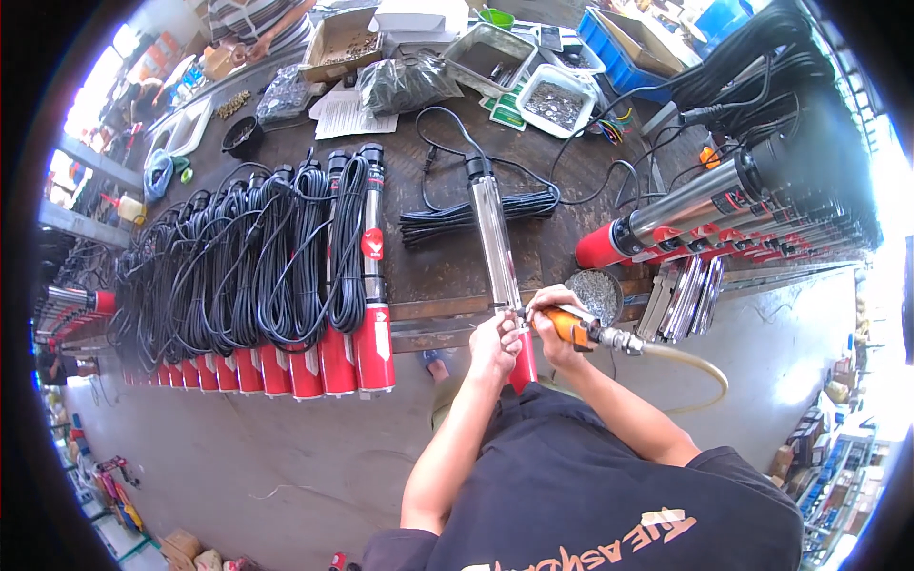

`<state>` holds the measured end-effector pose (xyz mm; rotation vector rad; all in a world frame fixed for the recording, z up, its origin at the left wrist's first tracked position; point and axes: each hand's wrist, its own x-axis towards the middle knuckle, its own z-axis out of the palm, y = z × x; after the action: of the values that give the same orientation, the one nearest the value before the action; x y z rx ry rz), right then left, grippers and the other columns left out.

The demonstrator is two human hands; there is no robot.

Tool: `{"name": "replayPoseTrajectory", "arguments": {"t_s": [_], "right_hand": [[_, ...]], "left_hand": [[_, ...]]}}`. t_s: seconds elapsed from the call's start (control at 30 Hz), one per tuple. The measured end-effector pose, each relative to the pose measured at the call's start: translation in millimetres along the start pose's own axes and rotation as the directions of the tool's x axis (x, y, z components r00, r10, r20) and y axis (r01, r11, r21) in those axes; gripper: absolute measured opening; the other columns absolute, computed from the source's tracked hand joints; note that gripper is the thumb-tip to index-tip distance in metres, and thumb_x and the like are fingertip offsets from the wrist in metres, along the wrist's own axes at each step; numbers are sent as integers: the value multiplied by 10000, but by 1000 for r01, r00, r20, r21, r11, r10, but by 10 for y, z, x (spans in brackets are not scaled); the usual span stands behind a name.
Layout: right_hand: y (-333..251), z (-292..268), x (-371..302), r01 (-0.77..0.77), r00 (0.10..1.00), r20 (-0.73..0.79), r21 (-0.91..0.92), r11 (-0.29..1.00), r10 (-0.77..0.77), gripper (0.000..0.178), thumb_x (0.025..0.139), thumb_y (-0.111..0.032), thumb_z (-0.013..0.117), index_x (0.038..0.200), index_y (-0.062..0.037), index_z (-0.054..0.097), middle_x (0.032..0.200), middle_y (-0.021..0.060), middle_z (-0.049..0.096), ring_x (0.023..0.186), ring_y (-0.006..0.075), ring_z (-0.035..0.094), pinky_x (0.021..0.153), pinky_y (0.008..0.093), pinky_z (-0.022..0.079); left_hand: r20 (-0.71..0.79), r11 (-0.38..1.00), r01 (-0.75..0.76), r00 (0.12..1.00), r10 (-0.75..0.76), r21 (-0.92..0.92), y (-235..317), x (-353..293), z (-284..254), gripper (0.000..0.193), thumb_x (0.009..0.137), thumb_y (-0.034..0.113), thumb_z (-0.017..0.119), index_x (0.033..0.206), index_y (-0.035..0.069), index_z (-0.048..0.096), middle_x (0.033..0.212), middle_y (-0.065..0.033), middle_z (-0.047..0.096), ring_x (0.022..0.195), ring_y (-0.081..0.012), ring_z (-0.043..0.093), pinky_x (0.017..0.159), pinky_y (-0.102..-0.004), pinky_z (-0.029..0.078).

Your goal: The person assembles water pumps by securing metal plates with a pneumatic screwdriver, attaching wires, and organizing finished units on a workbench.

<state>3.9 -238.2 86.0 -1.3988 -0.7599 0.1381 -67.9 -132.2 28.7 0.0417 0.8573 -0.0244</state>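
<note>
In front of me a submersible pump [492, 233] with a steel tube and red lower end lies lengthwise over the bench edge, its red end against my body. Closed in a pinch, my left hand [497, 344] is at the joint where steel meets red; what its fingertips hold is hidden. My right hand [552, 309] grips an orange air screwdriver [571, 329], which points left at that same joint. From its metal coupling a clear hose [709, 366] curves off to the right. A coiled black cable [428, 226] passes beneath the pump.
Pumps with coiled cables [276, 257] stand in a row at left; more pumps [685, 214] are stacked at right. A bowl of small metal parts [595, 295] and steel strips [681, 300] sit near the right hand. Trays [557, 103] line the back. Another person's hand [262, 46] is far left.
</note>
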Motion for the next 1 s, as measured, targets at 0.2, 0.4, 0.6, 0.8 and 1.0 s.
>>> {"name": "replayPoseTrajectory", "arguments": {"t_s": [0.2, 0.4, 0.6, 0.8, 1.0], "right_hand": [[230, 25, 139, -148, 986, -56, 119, 982, 156, 200, 912, 36, 532, 1083, -57, 485, 993, 89, 547, 818, 151, 567, 774, 310, 500], [286, 28, 210, -102, 994, 39, 132, 986, 98, 206, 910, 68, 531, 1064, -63, 488, 981, 94, 559, 795, 144, 562, 718, 282, 496], [305, 72, 209, -153, 988, 33, 182, 971, 149, 183, 915, 58, 553, 1049, -60, 514, 948, 63, 581, 770, 107, 571, 703, 259, 501], [94, -7, 183, -199, 975, -67, 168, 965, 213, 228, 921, 41, 524, 1117, -72, 498, 972, 82, 576, 793, 135, 564, 714, 267, 482], [-388, -29, 128, -163, 917, -258, 457, 874, 306, 237, 821, 39, 516, 1047, -28, 532, 940, 119, 571, 753, 169, 547, 761, 347, 493]], "left_hand": [[-41, 992, -94, 994, 97, 80, 137, -4, -73, 156, 998, 104, 488, 1013, -6, 597, 677, 8, 477, 532, -102, 441, 451, -261, 374], [-257, 873, -409, 843, 473, 267, 141, 17, -347, 171, 1033, 60, 407, 1123, 32, 550, 842, -80, 610, 618, -161, 572, 528, -287, 504], [-118, 817, -506, 826, 552, 276, 99, -105, -223, 159, 1071, 138, 439, 1125, -4, 485, 934, -187, 668, 672, -242, 678, 555, -309, 569], [-45, 937, -277, 955, 293, 211, 10, -156, -38, 218, 1044, 216, 563, 1056, 1, 528, 864, -151, 686, 678, -223, 690, 585, -301, 578], [127, 982, -129, 986, 112, 135, -62, -215, -57, 163, 1008, 186, 631, 970, 28, 652, 816, -73, 682, 638, -145, 621, 552, -246, 500]]}}
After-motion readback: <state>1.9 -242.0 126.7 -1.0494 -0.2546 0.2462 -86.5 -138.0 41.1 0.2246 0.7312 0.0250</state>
